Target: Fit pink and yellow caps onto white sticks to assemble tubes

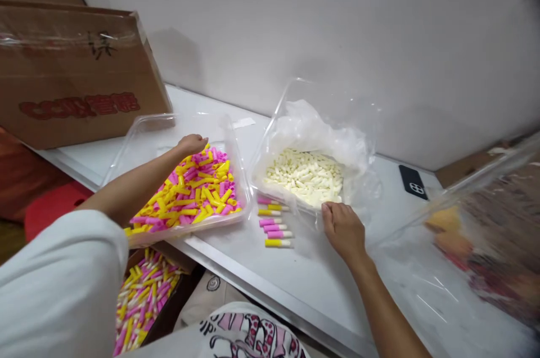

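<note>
My left hand (pixel 193 144) is curled at the far side of the pink and yellow plastic tubes (pixel 198 189), which are heaped in a clear plastic bin (pixel 145 124). Its fingertips are hidden, so what it holds, if anything, does not show. Fingers bent, my right hand (pixel 345 229) is at the near right corner of a second clear bin (pixel 274 119). That bin holds small cream-coloured pieces (pixel 306 174). I cannot make out whether this hand grips the rim or a piece. Between the bins and me lie several pink or yellow tubes with whitish ends (pixel 276 228).
A large cardboard box (pixel 80 76) stands at the back left. Below the table edge, an open carton contains more coloured tubes with pale ends (pixel 145 296). A black phone (pixel 413 182) lies at the right, near a clear plastic bag (pixel 422 290). A white wall rises behind.
</note>
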A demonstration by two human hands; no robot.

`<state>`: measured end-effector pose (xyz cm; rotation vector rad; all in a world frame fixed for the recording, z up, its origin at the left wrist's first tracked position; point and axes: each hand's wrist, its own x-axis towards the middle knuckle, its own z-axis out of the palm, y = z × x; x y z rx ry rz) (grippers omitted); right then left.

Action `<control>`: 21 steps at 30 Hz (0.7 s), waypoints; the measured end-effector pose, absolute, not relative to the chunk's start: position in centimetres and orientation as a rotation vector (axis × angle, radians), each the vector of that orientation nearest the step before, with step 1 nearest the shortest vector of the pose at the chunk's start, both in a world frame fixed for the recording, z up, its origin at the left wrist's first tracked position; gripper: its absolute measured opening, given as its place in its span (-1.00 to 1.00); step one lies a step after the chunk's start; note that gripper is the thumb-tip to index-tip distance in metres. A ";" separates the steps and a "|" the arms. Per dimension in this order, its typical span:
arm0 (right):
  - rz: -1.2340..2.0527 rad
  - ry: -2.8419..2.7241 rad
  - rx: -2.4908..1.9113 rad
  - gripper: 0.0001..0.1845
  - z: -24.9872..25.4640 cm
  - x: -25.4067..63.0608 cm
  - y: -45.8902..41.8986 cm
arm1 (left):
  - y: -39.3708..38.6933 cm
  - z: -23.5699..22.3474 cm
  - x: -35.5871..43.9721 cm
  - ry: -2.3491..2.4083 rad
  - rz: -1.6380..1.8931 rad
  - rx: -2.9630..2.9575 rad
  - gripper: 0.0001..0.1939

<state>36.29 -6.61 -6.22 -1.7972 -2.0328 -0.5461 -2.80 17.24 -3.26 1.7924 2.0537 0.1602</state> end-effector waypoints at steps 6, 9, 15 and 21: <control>-0.685 -2.023 -1.841 -0.75 -6.1 35.7 -6.7 | 21.5 -7.1 -4.4 2.013 -0.026 1.811 -0.29; -0.712 -2.011 -1.843 -0.76 -6.2 35.7 -6.6 | 22.4 -8.2 -4.0 1.870 -0.064 1.838 -0.31; -0.736 -1.998 -1.903 -0.75 -6.4 35.4 -6.3 | 21.6 -8.4 -3.1 1.541 -0.103 1.800 -0.34; -0.709 -1.982 -1.892 -0.75 -6.8 36.0 -6.0 | 18.8 -7.4 -1.9 1.310 -0.111 1.778 -0.35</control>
